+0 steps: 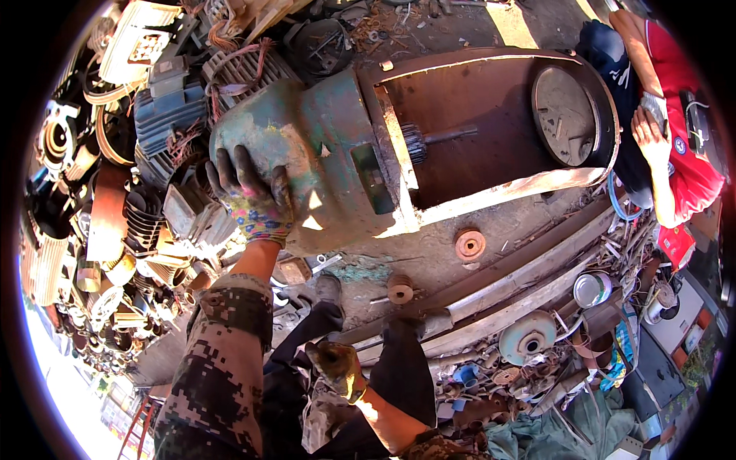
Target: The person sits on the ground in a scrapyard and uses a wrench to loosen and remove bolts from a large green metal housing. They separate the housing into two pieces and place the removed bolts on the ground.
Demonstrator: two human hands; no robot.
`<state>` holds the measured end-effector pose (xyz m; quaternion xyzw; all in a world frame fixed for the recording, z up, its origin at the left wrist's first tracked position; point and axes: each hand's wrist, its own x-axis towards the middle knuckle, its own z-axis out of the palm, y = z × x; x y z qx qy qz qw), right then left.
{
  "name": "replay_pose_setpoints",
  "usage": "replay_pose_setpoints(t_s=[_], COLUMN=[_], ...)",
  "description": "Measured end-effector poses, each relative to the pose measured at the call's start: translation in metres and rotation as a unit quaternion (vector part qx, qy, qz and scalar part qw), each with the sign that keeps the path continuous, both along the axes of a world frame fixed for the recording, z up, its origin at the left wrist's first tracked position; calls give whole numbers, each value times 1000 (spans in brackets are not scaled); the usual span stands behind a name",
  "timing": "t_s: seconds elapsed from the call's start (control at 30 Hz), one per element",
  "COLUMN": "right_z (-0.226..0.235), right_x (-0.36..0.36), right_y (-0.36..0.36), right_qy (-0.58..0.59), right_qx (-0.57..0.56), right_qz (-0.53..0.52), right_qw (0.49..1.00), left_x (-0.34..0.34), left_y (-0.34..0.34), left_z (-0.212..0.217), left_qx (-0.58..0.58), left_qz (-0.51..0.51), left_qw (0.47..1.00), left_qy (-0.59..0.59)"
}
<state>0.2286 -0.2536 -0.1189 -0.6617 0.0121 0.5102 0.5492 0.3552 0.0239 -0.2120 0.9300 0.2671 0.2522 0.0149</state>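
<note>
**Gloved hand flat on a big green motor in a scrap yard**

At the far left a heap of stripped motor housings and finned casings (pixel 115 192) piles up, some with copper windings showing. Just right of it the left hand (pixel 253 195), in a dirty patterned glove, lies spread with fingers (pixel 230 172) splayed and pressed flat against the rounded end of a large green electric motor (pixel 322 153); it grips nothing, only bears on the casing. The motor lies on its side, its long axis running left to right across the view, shaft (pixel 445 136) pointing right into a rusty oval sheet-metal housing (pixel 491 84) bolted to it, with a round disc (pixel 565 106) at that housing's far end.

The right hand (pixel 337 366), also gloved, hangs low near the person's dark trousers, well apart from the motor and touching none of the scrap; its fingers look loosely curled, though whether they hold anything I cannot tell. So the left hand is plainly the nearer one, on the motor's closed end.

On the ground below lie an orange pulley wheel (pixel 470 244) and long steel bars (pixel 498 291). At the far right another person (pixel 675 138) in red crouches.
</note>
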Motion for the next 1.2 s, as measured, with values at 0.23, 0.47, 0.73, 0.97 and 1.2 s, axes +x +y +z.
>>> replay_pose_setpoints(t_s=[0.23,0.47,0.73,0.97,1.2], right_z=[-18,1,-33,-40,-3], right_x=[-33,6,-54,-64,-8], right_y=[-8,0,-17,-18,-2], right_qy=[109,22,89,159,58], right_qx=[68,-23,-41,51,28], right_qz=[-95,45,48,-81,-48], right_qw=[987,998,994,983,997], left_x=[-6,2,4,3,4], left_y=[9,4,2,3,1], left_z=[1,-2,-3,-4,0], left_qx=[39,56,43,48,40], left_qz=[-18,-22,-19,-20,-17], left_qw=[999,998,999,999,999], left_qy=[15,3,3,3,4])
